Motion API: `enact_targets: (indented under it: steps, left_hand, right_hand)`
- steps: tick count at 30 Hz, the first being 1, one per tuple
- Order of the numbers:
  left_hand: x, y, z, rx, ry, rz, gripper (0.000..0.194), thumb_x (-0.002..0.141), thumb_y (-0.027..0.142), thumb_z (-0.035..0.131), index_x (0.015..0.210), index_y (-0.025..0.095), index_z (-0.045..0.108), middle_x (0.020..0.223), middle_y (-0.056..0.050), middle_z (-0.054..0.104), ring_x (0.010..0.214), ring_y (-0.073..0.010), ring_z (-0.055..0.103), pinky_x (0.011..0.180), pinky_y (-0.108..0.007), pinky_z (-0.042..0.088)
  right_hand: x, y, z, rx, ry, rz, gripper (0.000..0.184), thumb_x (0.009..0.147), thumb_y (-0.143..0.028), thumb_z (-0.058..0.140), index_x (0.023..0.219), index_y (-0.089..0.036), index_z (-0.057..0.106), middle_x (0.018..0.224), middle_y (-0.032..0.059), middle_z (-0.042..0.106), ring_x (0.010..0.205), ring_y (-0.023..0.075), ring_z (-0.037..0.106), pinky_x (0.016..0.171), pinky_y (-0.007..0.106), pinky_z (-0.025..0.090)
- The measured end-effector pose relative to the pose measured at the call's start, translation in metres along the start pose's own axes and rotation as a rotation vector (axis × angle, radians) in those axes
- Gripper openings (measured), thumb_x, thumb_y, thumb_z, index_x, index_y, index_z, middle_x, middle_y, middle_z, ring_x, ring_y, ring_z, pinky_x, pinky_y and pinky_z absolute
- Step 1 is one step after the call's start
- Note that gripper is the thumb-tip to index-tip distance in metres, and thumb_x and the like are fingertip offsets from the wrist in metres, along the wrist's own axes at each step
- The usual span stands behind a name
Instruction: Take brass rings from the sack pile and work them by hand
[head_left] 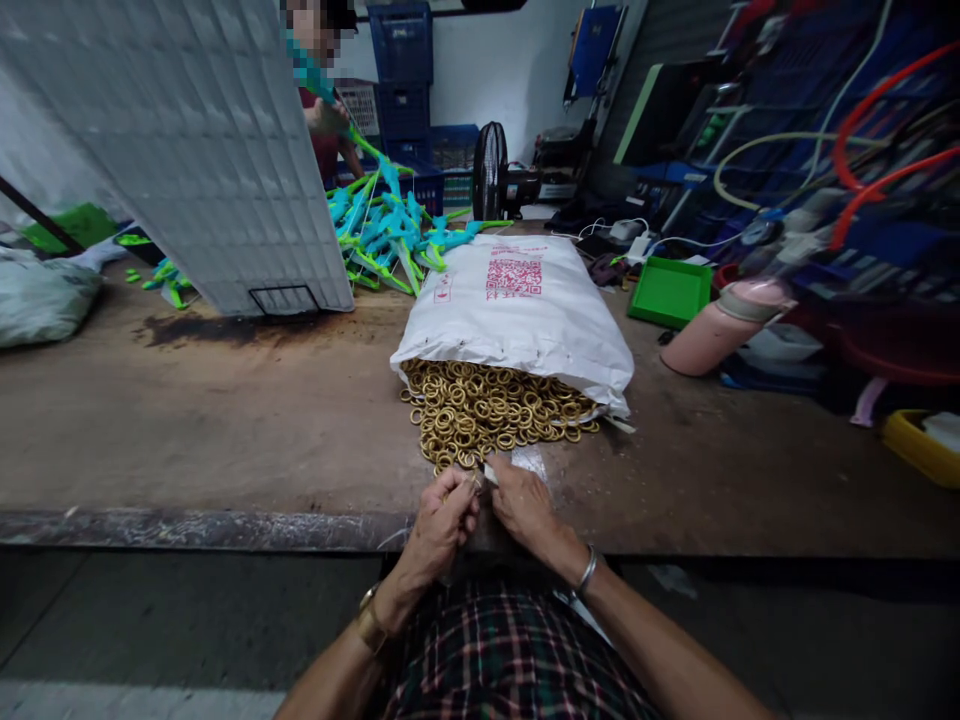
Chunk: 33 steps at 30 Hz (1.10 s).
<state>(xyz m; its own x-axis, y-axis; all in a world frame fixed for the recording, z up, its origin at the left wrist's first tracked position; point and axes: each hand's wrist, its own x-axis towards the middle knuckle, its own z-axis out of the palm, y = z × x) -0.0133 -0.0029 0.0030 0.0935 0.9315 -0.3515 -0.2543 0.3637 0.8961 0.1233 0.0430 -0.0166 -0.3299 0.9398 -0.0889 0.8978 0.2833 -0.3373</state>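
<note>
Gold-coloured rings [472, 415] spill in a heap from the mouth of a white printed sack [525, 320] onto the table. My left hand [444, 515] is closed at the table's front edge, pinching a small yellowish piece; its exact kind cannot be made out. Close beside it, my right hand [525, 500] is closed around a small pale tool [490, 474] with a dark tip, mostly hidden by the fingers. Both hands meet just in front of the ring heap. A thin pale strand [394, 541] shows left of my left wrist.
A tall white ribbed panel [225, 150] stands at the left, near blue-and-green plastic pieces [390, 225]. Behind them is another person [326, 130]. To the right are a green tray [670, 292], a pink bottle [716, 335] and a yellow container [919, 445]. A black fan [491, 170] stands behind.
</note>
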Motion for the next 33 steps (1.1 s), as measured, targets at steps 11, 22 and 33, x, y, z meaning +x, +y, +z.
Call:
enact_targets:
  steps: [11, 22, 33]
  left_hand:
    - [0.006, -0.006, -0.007, -0.382, -0.034, -0.125, 0.034, 0.071, 0.044, 0.064, 0.077, 0.015, 0.049, 0.073, 0.000, 0.056, 0.045, -0.0027, 0.044, 0.034, -0.012, 0.022]
    - [0.010, -0.005, -0.014, -0.616, -0.145, -0.204, 0.028, 0.067, 0.031, 0.070, 0.083, 0.016, 0.053, 0.069, 0.001, 0.055, 0.047, -0.0042, 0.049, 0.035, -0.011, 0.021]
    - [0.014, -0.007, -0.003, -0.465, -0.008, -0.115, 0.035, 0.061, 0.039, 0.073, 0.068, 0.017, 0.047, 0.060, 0.003, 0.054, 0.046, -0.0059, 0.046, 0.035, -0.014, 0.017]
  right_hand:
    - [0.020, 0.006, 0.001, 0.013, 0.135, 0.078, 0.015, 0.087, -0.026, 0.045, 0.100, -0.018, 0.049, 0.091, 0.0070, 0.066, 0.076, 0.0175, 0.060, 0.059, 0.026, 0.028]
    - [0.023, 0.014, 0.012, 0.077, 0.244, 0.013, 0.010, 0.085, -0.017, 0.044, 0.091, -0.020, 0.051, 0.089, 0.0055, 0.063, 0.079, 0.0171, 0.058, 0.064, 0.025, 0.034]
    - [0.019, 0.027, 0.017, 0.303, 0.249, -0.009, 0.017, 0.080, -0.022, 0.038, 0.084, -0.020, 0.055, 0.071, 0.0031, 0.060, 0.062, 0.0163, 0.053, 0.057, 0.026, 0.034]
